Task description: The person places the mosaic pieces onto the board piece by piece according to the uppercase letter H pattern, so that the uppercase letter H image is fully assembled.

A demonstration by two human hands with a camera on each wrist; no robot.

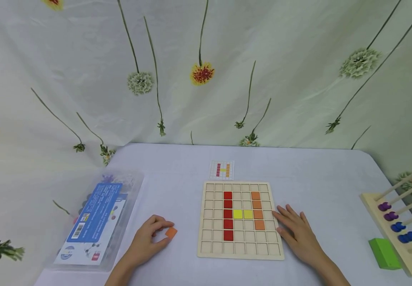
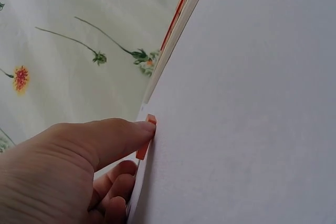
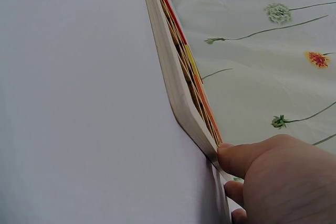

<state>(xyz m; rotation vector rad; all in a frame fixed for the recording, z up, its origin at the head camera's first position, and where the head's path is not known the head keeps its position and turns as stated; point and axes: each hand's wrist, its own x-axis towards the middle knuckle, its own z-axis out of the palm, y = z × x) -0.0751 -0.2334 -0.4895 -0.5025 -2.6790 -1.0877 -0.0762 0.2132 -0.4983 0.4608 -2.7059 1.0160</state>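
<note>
Between thumb and fingertips, my left hand (image 1: 147,240) pinches a square orange tile (image 1: 171,232), low over the table to the left of the board. The left wrist view shows the same tile (image 2: 148,136) edge-on under the thumb. A square wooden grid board (image 1: 239,254) lies in the middle. On it stand a column of several red tiles (image 1: 228,213), two yellow tiles (image 1: 238,214) side by side, and a column of several orange tiles (image 1: 257,204). My right hand (image 1: 298,236) rests with extended fingers against the board's right edge.
Behind the board lies a small pattern card (image 1: 221,170) with a coloured H. At left is a clear plastic case (image 1: 110,260) with a blue label. A wooden peg rack (image 1: 388,226) with purple and blue beads stands at right, beside a green block (image 1: 384,254).
</note>
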